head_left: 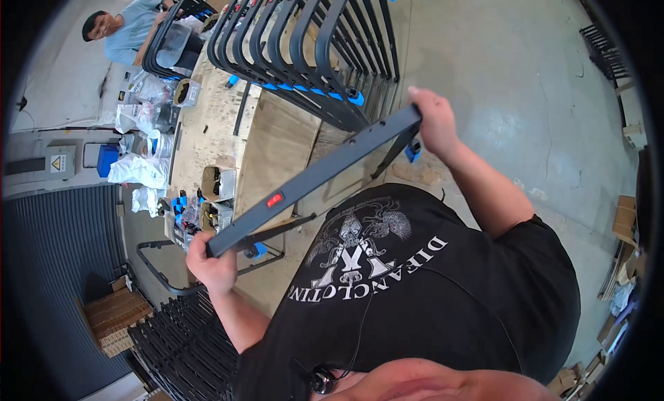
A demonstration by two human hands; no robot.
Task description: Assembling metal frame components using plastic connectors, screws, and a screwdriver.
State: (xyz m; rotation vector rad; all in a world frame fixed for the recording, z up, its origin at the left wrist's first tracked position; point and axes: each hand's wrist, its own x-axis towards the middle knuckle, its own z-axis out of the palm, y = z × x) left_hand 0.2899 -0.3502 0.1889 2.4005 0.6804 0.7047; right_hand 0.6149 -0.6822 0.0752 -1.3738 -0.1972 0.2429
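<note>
A dark grey metal tube frame (321,175) is held up in front of my body, slanting from lower left to upper right. My left hand (213,266) is closed around its lower left end. At the upper right end, my right hand (436,121) grips the frame's bend. A small red piece (275,199) sits on the tube's front face, and a few dark holes show farther along. Behind the bar, the frame's legs run back, with a blue fitting (413,152) near the right one and another blue fitting (258,250) near the left.
Several similar dark frames with blue fittings (304,55) stand nested ahead of me. A wooden worktable (270,134) carries small boxes of parts (218,182) and plastic bags (142,169). Another person (135,31) sits at its far left. More black frames (183,339) are stacked at lower left.
</note>
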